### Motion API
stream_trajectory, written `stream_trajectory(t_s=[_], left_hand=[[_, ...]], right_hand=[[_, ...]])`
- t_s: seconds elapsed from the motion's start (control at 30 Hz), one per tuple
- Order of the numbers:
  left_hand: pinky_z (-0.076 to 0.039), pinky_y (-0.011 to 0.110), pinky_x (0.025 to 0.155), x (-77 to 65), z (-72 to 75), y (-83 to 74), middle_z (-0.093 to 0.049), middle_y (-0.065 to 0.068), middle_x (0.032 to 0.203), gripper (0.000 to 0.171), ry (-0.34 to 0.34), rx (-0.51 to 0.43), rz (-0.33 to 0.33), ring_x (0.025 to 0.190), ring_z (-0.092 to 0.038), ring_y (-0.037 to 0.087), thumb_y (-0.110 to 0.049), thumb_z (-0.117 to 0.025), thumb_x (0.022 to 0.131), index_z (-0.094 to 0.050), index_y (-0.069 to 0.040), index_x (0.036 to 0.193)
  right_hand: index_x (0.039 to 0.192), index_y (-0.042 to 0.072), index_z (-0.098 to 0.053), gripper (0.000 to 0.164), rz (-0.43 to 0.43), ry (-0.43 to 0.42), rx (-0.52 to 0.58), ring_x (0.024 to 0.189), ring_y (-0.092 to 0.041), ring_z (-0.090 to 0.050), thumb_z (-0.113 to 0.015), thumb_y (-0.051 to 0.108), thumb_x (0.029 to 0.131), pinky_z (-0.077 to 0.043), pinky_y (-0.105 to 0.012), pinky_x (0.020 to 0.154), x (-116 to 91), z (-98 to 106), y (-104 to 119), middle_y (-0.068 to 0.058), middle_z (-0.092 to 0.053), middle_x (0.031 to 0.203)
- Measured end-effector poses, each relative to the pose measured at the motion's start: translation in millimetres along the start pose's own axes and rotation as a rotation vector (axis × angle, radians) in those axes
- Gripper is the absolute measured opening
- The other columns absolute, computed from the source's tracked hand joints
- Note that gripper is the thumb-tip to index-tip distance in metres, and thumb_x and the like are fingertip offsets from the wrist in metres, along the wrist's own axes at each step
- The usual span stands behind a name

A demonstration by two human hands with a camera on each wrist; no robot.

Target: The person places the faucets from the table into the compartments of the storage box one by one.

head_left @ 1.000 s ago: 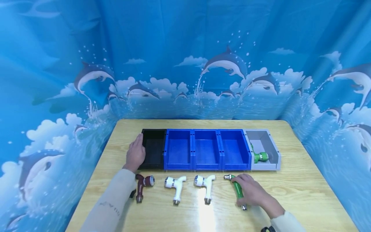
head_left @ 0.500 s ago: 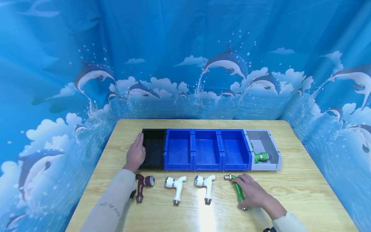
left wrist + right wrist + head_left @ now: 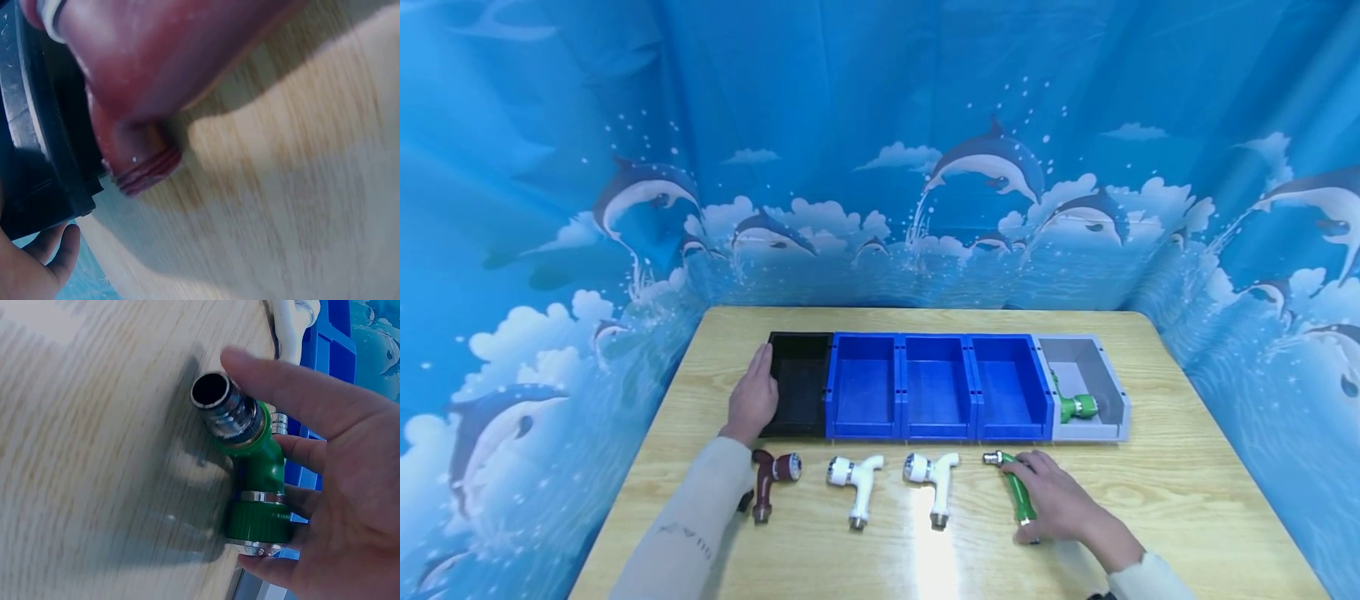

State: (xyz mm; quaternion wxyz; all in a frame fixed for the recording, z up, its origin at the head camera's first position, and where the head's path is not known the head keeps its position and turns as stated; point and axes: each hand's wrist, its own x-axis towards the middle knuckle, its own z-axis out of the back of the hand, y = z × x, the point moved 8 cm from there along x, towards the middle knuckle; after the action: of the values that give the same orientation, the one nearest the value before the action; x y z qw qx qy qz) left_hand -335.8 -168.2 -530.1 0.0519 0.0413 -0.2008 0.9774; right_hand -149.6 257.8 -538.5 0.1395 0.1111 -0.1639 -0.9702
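My right hand (image 3: pixel 1054 497) grips a green tap (image 3: pixel 1019 493) on the table, right of the row of taps. In the right wrist view the thumb lies at the metal threaded end (image 3: pixel 225 412), while the other fingers curl round the far side of the green body (image 3: pixel 259 478). My left hand (image 3: pixel 752 400) rests along the left side of the black bin (image 3: pixel 801 379), fingers extended. Just below that hand lies a dark red tap (image 3: pixel 763 487), seen large in the left wrist view as the red body (image 3: pixel 150 69) beside the black bin wall (image 3: pixel 47 119).
Two white taps (image 3: pixel 861 487) (image 3: pixel 938 486) lie between the red and green ones. Three blue bins (image 3: pixel 863 429) stand right of the black one. The grey bin (image 3: pixel 1112 392) at the row's end holds another green tap (image 3: pixel 1078 407). A dolphin-print curtain (image 3: pixel 880 167) surrounds the wooden table (image 3: pixel 1187 467).
My right thumb has come further over the near metal end of the green tap, which has barely shifted. The left hand stays at the black bin.
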Motion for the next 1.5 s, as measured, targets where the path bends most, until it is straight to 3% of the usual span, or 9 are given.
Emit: stream_trajectory(t_s=[0.17, 0.37, 0.63, 0.83, 1.03, 1.17, 1.37, 1.5], left_hand=[[-0.045, 0.04, 0.06, -0.4, 0.3, 0.5, -0.019, 0.015, 0.16, 0.06, 0.005, -0.006, 0.0, 0.072, -0.055, 0.027, -0.007, -0.039, 0.099, -0.016, -0.004, 0.155], [-0.048, 0.045, 0.068, -0.3, 0.0, 1.5, -0.021, 0.016, 0.159, 0.06, -0.011, -0.018, 0.002, 0.098, -0.059, 0.037, -0.007, -0.039, 0.099, -0.017, -0.004, 0.155], [-0.046, 0.044, 0.062, 0.2, -0.7, 2.1, -0.022, 0.015, 0.159, 0.06, -0.02, -0.029, 0.007, 0.068, -0.054, 0.03, -0.007, -0.04, 0.099, -0.018, -0.005, 0.155], [-0.048, 0.046, 0.069, -0.2, -1.3, 1.2, -0.023, 0.016, 0.159, 0.06, -0.013, -0.031, 0.011, 0.074, -0.057, 0.032, -0.008, -0.039, 0.099, -0.019, -0.004, 0.155], [-0.045, 0.042, 0.062, 0.2, -2.6, 1.5, -0.024, 0.015, 0.159, 0.059, -0.011, -0.037, 0.016, 0.068, -0.054, 0.029, -0.008, -0.039, 0.099, -0.019, -0.005, 0.155], [-0.047, 0.044, 0.064, 0.7, -1.9, 2.5, -0.025, 0.016, 0.158, 0.059, -0.027, -0.041, 0.016, 0.07, -0.055, 0.03, -0.007, -0.039, 0.099, -0.02, -0.004, 0.155], [-0.049, 0.048, 0.071, 0.1, -0.9, 1.9, -0.026, 0.015, 0.158, 0.059, -0.035, -0.039, 0.019, 0.078, -0.058, 0.035, -0.007, -0.039, 0.099, -0.02, -0.004, 0.155], [-0.049, 0.049, 0.077, -0.4, 0.3, 0.7, -0.023, 0.015, 0.159, 0.06, -0.037, -0.043, 0.009, 0.095, -0.059, 0.038, -0.006, -0.041, 0.098, -0.02, -0.004, 0.154]], right_hand=[[0.14, 0.006, -0.048, 0.117, -0.004, 0.034, 0.018, 0.132, -0.051, -0.032, -0.092, 0.048, 0.04, -0.032, -0.066, 0.103, -2.3, -3.0, -1.2, -0.024, -0.045, 0.138], [0.142, 0.007, -0.045, 0.115, -0.029, 0.035, 0.003, 0.133, -0.05, -0.032, -0.092, 0.043, 0.043, -0.032, -0.064, 0.104, -2.7, -5.1, -0.7, -0.025, -0.043, 0.139], [0.142, 0.005, -0.045, 0.113, -0.039, 0.009, 0.0, 0.13, -0.047, -0.037, -0.092, 0.037, 0.044, -0.035, -0.062, 0.103, -3.0, -3.7, 1.8, -0.026, -0.045, 0.138], [0.142, 0.003, -0.044, 0.112, -0.043, 0.017, -0.005, 0.132, -0.054, -0.032, -0.091, 0.033, 0.045, -0.026, -0.066, 0.106, -4.9, -3.6, 3.4, -0.031, -0.042, 0.141], [0.141, 0.004, -0.046, 0.11, -0.049, 0.026, -0.024, 0.131, -0.052, -0.033, -0.091, 0.031, 0.045, -0.027, -0.066, 0.106, -6.0, -4.0, 3.5, -0.029, -0.043, 0.14], [0.141, 0.004, -0.046, 0.109, -0.046, 0.023, -0.033, 0.131, -0.052, -0.034, -0.09, 0.03, 0.044, -0.028, -0.065, 0.106, -6.7, -4.1, 3.6, -0.029, -0.044, 0.139], [0.141, 0.004, -0.046, 0.109, -0.043, 0.021, -0.028, 0.131, -0.053, -0.034, -0.09, 0.03, 0.045, -0.029, -0.066, 0.105, -7.7, -4.4, 3.9, -0.029, -0.044, 0.139], [0.141, 0.004, -0.046, 0.109, -0.039, 0.013, -0.025, 0.13, -0.053, -0.034, -0.09, 0.03, 0.044, -0.029, -0.066, 0.105, -8.3, -2.5, 5.5, -0.029, -0.044, 0.139]])
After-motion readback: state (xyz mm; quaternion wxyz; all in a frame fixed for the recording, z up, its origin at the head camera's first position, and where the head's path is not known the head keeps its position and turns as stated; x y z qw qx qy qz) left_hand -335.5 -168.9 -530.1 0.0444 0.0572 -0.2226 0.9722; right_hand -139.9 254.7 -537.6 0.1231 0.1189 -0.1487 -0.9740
